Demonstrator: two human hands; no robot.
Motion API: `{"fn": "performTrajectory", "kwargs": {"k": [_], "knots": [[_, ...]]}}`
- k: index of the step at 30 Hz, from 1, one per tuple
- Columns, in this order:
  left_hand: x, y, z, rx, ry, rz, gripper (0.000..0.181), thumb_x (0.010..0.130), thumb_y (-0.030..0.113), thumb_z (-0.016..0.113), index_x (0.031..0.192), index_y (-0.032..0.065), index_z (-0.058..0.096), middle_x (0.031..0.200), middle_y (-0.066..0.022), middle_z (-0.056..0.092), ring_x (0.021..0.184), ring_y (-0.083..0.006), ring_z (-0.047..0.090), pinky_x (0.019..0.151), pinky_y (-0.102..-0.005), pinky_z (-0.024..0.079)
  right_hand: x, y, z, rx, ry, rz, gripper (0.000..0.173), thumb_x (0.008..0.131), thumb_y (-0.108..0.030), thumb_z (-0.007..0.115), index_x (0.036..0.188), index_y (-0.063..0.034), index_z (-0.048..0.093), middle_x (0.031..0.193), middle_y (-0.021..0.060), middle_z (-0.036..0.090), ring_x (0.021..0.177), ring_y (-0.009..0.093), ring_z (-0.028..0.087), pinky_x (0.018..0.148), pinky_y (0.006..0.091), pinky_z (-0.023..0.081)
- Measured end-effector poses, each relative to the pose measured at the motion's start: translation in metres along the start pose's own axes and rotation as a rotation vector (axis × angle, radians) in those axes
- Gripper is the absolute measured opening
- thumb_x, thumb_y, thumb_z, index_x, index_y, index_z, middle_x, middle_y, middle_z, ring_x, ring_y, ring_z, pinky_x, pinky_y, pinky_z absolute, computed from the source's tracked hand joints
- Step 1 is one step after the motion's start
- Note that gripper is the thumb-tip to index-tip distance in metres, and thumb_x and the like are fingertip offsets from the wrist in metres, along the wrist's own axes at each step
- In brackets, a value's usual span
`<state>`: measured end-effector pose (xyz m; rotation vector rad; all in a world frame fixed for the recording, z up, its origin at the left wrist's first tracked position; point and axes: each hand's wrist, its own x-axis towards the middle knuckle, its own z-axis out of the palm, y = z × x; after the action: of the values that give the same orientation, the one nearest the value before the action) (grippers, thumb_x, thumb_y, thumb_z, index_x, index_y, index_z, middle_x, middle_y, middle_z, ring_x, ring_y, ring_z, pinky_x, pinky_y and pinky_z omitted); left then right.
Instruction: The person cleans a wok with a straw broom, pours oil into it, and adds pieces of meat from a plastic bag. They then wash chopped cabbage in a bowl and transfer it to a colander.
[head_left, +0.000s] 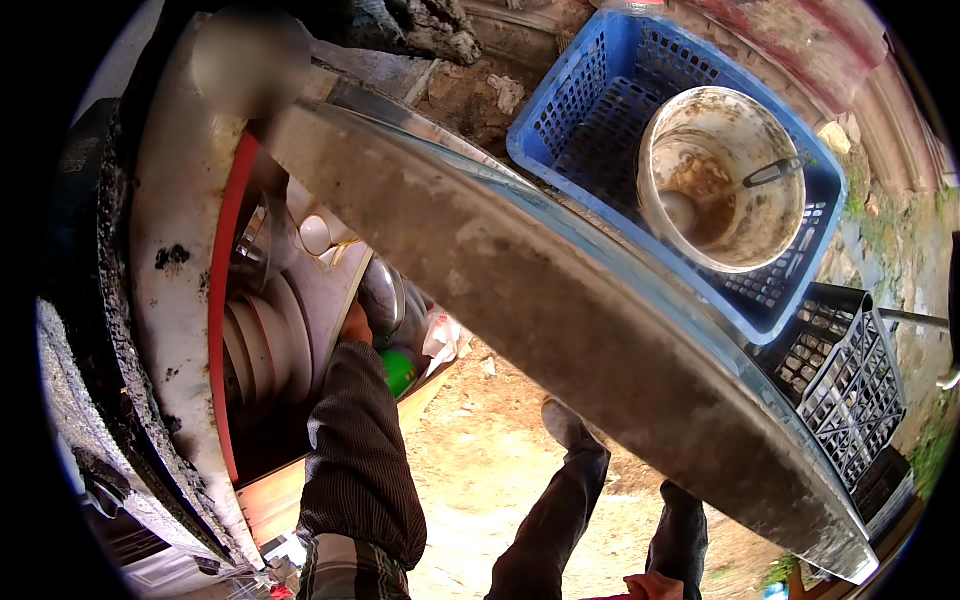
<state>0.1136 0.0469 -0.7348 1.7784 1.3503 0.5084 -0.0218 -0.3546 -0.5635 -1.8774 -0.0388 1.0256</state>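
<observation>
My left hand reaches into an open cabinet, beside the pale edge of a white shelf board. Most of its fingers are hidden, so I cannot tell whether it grips anything. A dark striped sleeve covers that arm. Near the hand are a shiny metal pot, a green container and a crumpled white plastic bag. White plates or bowls stand nested to its left, with a white cup above. At the bottom edge, my right hand is partly visible beside something pink.
A long, dusty panel, apparently the cabinet door, crosses the view. Beyond it, a blue plastic crate holds a dirty white bucket with a grey-handled utensil. A black plastic crate lies at right. Bare ground surrounds my feet.
</observation>
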Motion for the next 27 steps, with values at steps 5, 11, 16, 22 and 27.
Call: {"fn": "performTrajectory", "kwargs": {"k": [5, 11, 16, 22, 27], "knots": [[-0.114, -0.005, 0.017, 0.117, -0.138, 0.009, 0.026, 0.089, 0.024, 0.054, 0.105, 0.0039, 0.055, 0.1, -0.0175, 0.059, 0.084, -0.0316, 0.059, 0.072, -0.0419, 0.048, -0.001, -0.002, -0.007, -0.005, -0.012, -0.006, 0.012, 0.08, 0.001, 0.058, 0.091, -0.0019, 0.062, 0.083, 0.0161, 0.061, 0.071, 0.032, 0.06, 0.061, 0.0373, 0.048], [-0.143, -0.005, 0.021, 0.168, -0.211, 0.054, 0.025, 0.089, 0.024, 0.054, 0.103, 0.0036, 0.056, 0.099, -0.0175, 0.06, 0.082, -0.0317, 0.059, 0.071, -0.0413, 0.048, -0.003, 0.002, -0.009, 0.009, 0.0, 0.001, 0.012, 0.08, 0.001, 0.058, 0.091, -0.0018, 0.061, 0.082, 0.0162, 0.061, 0.071, 0.032, 0.06, 0.061, 0.0374, 0.048], [-0.135, 0.001, 0.018, 0.219, -0.236, 0.096, 0.025, 0.089, 0.024, 0.054, 0.102, 0.0033, 0.057, 0.097, -0.0175, 0.061, 0.081, -0.0317, 0.059, 0.07, -0.0409, 0.048, -0.006, 0.004, -0.01, 0.012, -0.001, 0.011, 0.012, 0.08, 0.001, 0.058, 0.091, -0.0017, 0.061, 0.082, 0.0162, 0.061, 0.071, 0.033, 0.06, 0.061, 0.0375, 0.048], [-0.132, 0.005, 0.009, 0.274, -0.234, 0.153, 0.024, 0.089, 0.024, 0.053, 0.101, 0.003, 0.058, 0.096, -0.0175, 0.061, 0.08, -0.0317, 0.059, 0.069, -0.0404, 0.048, -0.011, 0.004, -0.005, 0.022, -0.014, 0.001, 0.012, 0.079, 0.001, 0.058, 0.09, -0.0016, 0.061, 0.082, 0.0162, 0.061, 0.071, 0.033, 0.06, 0.061, 0.0376, 0.048], [-0.073, 0.025, 0.02, 0.353, -0.197, 0.342, 0.024, 0.089, 0.024, 0.053, 0.099, 0.0028, 0.059, 0.094, -0.0175, 0.062, 0.079, -0.0318, 0.059, 0.068, -0.04, 0.048, -0.021, 0.005, 0.001, 0.024, 0.001, -0.017, 0.012, 0.079, 0.001, 0.058, 0.09, -0.0015, 0.061, 0.081, 0.0162, 0.061, 0.071, 0.033, 0.06, 0.061, 0.0377, 0.048]]}}
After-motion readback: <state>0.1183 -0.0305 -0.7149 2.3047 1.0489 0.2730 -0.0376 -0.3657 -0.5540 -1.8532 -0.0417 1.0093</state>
